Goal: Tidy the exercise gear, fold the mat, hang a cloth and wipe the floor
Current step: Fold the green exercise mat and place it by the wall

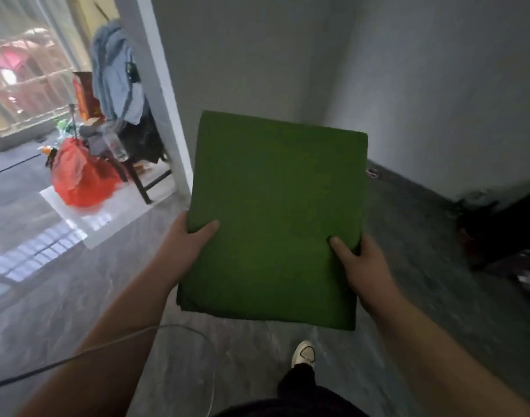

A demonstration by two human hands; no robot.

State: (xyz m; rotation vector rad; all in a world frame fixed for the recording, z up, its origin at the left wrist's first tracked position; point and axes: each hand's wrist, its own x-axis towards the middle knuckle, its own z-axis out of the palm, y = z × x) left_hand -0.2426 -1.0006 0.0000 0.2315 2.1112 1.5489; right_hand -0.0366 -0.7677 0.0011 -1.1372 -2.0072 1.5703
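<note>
A green mat (275,212), folded into a thick flat rectangle, is held out in front of me above the floor. My left hand (187,239) grips its left edge, thumb on top. My right hand (358,266) grips its lower right edge, thumb on top as well. The fingers of both hands are hidden under the mat.
A white pillar (164,94) stands just left of the mat. Behind it a chair (137,173) holds hung clothes (116,73), with a red plastic bag (83,176) on the floor beside it. Dark objects (504,233) sit at the right wall. A cable (107,347) crosses the grey floor. My shoe (302,353) is below.
</note>
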